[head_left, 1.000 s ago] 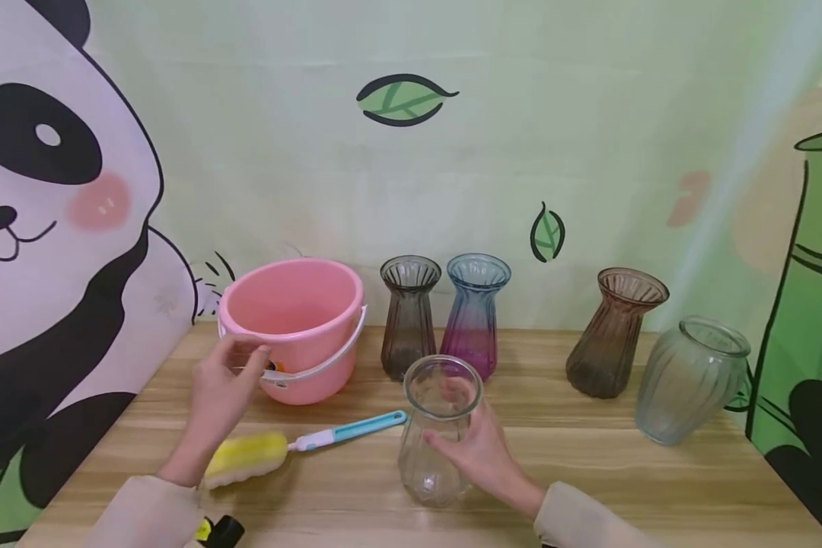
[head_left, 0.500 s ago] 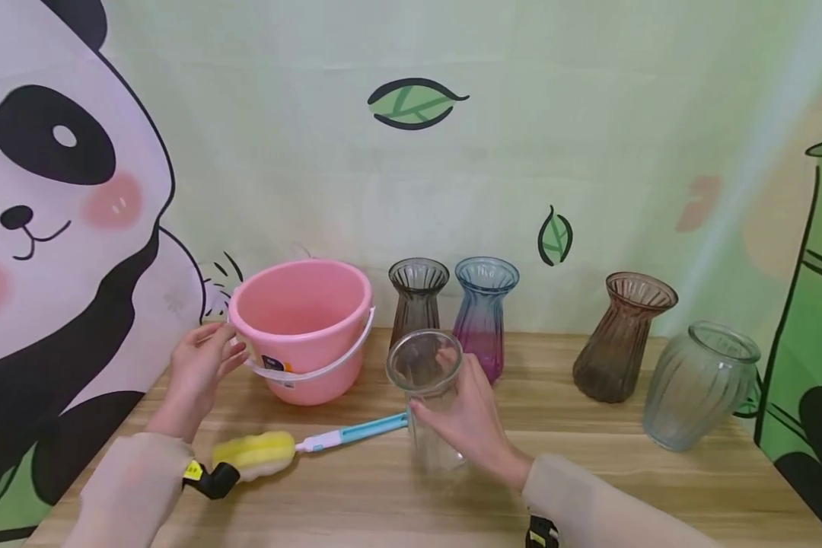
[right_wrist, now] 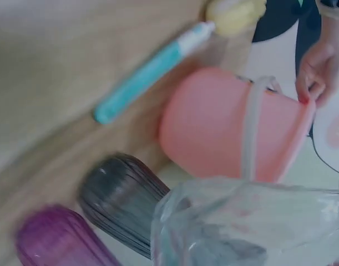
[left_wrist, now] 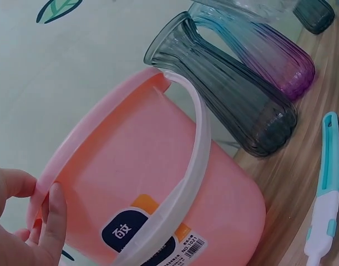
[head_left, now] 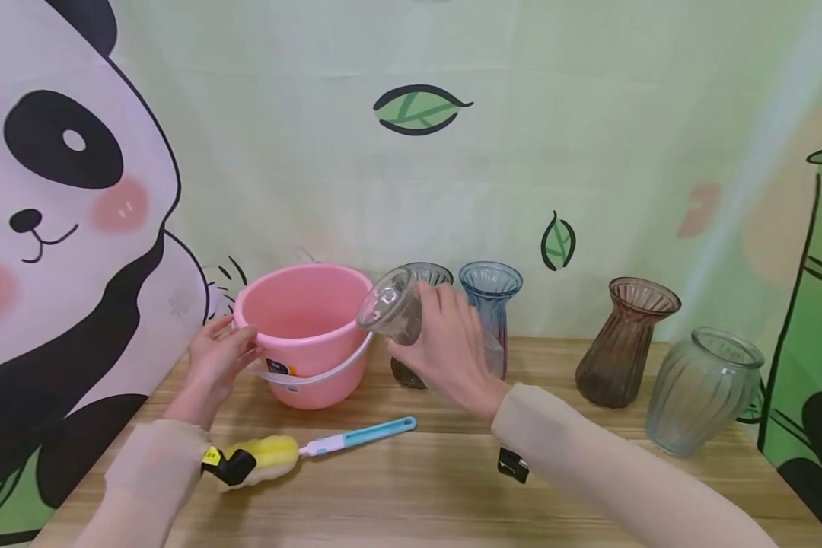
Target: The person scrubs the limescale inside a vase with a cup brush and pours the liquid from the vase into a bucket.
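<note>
My right hand [head_left: 445, 342] grips the clear vase [head_left: 392, 306], probably slippery and fragile, best held below its mouth; my left hand [head_left: 221, 354] pinches the bucket [head_left: 308, 339] by its rim.

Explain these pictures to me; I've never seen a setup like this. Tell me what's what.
There is no machine here: a person works with two bare hands. The widest picture comes from a camera on the head, looking forward and down; the other two come from cameras on the left and right wrists.

The left hand pinches the pink bucket at its rim. The right hand holds a clear glass vase, tilted with its mouth towards the bucket.

On the wooden table are a brush with a yellow head, a dark grey vase, a blue-and-purple vase, a brown vase and a pale glass jar.
</note>
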